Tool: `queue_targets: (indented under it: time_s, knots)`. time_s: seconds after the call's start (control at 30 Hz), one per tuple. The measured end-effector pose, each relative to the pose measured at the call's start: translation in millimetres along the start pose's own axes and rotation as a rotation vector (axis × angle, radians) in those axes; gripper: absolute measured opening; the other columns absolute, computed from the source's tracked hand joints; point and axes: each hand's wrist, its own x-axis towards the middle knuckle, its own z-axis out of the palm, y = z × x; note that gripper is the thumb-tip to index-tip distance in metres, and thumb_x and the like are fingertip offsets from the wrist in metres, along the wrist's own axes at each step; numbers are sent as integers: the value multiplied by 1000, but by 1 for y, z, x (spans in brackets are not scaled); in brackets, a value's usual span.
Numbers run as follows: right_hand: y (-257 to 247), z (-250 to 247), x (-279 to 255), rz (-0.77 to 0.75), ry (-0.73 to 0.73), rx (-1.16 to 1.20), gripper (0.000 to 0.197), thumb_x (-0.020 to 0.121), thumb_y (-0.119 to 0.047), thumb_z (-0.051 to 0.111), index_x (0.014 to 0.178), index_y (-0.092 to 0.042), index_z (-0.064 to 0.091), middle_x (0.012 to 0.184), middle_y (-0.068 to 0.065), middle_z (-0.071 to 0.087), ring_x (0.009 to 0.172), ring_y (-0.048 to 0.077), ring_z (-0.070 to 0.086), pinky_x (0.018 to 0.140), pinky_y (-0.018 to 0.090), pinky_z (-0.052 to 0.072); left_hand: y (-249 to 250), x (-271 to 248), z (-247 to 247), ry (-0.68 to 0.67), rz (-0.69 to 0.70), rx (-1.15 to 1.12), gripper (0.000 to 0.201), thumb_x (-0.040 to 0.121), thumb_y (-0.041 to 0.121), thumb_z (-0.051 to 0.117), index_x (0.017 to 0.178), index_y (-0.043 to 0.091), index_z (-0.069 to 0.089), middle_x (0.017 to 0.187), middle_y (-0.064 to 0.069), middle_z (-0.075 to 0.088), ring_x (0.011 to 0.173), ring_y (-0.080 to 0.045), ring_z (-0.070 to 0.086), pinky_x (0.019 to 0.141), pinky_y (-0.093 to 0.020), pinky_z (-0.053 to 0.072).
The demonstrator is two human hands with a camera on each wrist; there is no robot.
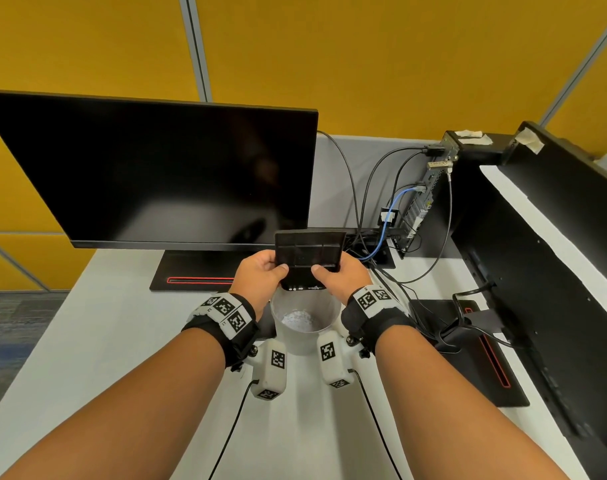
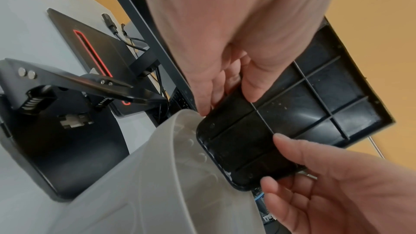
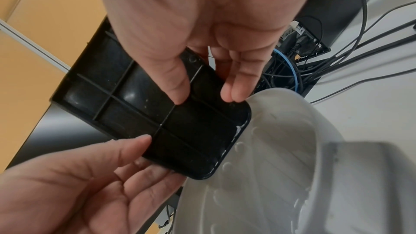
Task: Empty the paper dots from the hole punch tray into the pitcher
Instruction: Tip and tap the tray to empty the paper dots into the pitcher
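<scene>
Nearest on the white counter stands the translucent pitcher, upright, with a pale heap of paper dots on its bottom. Directly above its mouth both hands hold the black tray, tipped steeply so its rounded lower edge hangs just over the far rim of the pitcher. The left hand pinches the tray's left side, thumb on the ribbed inner face and fingers behind; the right hand pinches the right side the same way. In the right wrist view a few white specks cling along the tray's lower lip, and the ribbed compartments look nearly bare.

Left of the pitcher, seen from the left wrist, the hole punch rests on the counter with its black lever raised. Beyond the hands a dark monitor stands on a flat base with a red-edged slot. To the right are tangled cables, one blue, and a second monitor seen from behind. Yellow wall panels close the back.
</scene>
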Motion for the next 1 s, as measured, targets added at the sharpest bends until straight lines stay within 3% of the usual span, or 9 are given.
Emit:
queue_targets:
  time_s: [0.13, 0.27, 0.4, 0.63, 0.73, 0.8, 0.87, 0.93, 1.0]
  knots:
    - [-3, 1, 0, -8, -4, 23, 34, 81, -25, 68, 113, -17, 63, 109, 2, 70, 106, 20, 64, 98, 38, 50, 4, -1, 1, 8, 28, -2, 25, 90, -4, 57, 107, 11, 68, 104, -10, 74, 101, -23, 71, 97, -44, 54]
    - [-3, -1, 1, -11, 8, 7, 31, 85, -18, 64, 116, -17, 61, 113, 5, 69, 107, 22, 61, 93, 30, 47, 6, -2, 1, 10, 48, 4, 25, 91, -4, 57, 109, 10, 68, 104, -9, 74, 101, -22, 71, 97, -42, 54]
    - [-2, -3, 0, -36, 18, 18, 27, 87, -20, 62, 113, -17, 62, 110, 5, 69, 104, 22, 63, 93, 32, 48, 9, -3, 1, 4, 63, -10, 25, 91, -2, 58, 111, 10, 67, 106, -9, 74, 102, -20, 70, 97, -40, 54]
    - [-5, -4, -4, -80, 57, 49, 18, 91, -23, 55, 105, -16, 64, 99, 9, 71, 95, 27, 67, 91, 48, 54, 4, -4, 0, -6, 55, 52, 23, 91, 2, 58, 108, 15, 68, 104, -7, 75, 102, -20, 70, 96, -44, 55]
    - [-6, -5, -4, -69, 45, 45, 6, 92, -21, 56, 92, -20, 62, 88, 3, 67, 95, 28, 66, 91, 48, 54, 6, -5, -1, -4, 71, 40, 22, 93, 1, 56, 107, 12, 68, 104, -9, 74, 101, -23, 70, 93, -42, 56]
    - [-8, -7, -3, -41, 35, 34, 8, 92, -20, 57, 84, -23, 58, 76, -4, 61, 97, 30, 66, 93, 47, 53, 6, -5, -1, 12, 99, 44, 20, 92, 1, 57, 104, 12, 68, 103, -11, 74, 101, -26, 70, 94, -42, 55]
    - [-11, -9, -4, -48, 11, 22, 7, 92, -16, 57, 93, -21, 62, 77, -7, 60, 98, 29, 65, 96, 43, 52, 6, -5, -2, 20, 111, 27, 19, 92, 2, 57, 104, 12, 68, 103, -10, 74, 101, -25, 70, 96, -41, 55]
    - [-14, -11, -4, -71, -15, -14, 19, 92, -12, 56, 108, -16, 65, 87, -3, 63, 93, 26, 63, 94, 39, 51, 7, -6, -2, 9, 97, -18, 21, 94, 2, 55, 108, 12, 67, 105, -6, 74, 101, -21, 70, 94, -38, 55]
    - [-15, -12, -5, -73, -7, -49, 19, 91, -12, 56, 107, -15, 66, 89, 0, 64, 91, 26, 64, 93, 41, 52, 10, -7, -1, -6, 98, -38, 21, 94, 2, 55, 108, 13, 67, 106, -5, 75, 100, -19, 71, 92, -35, 56]
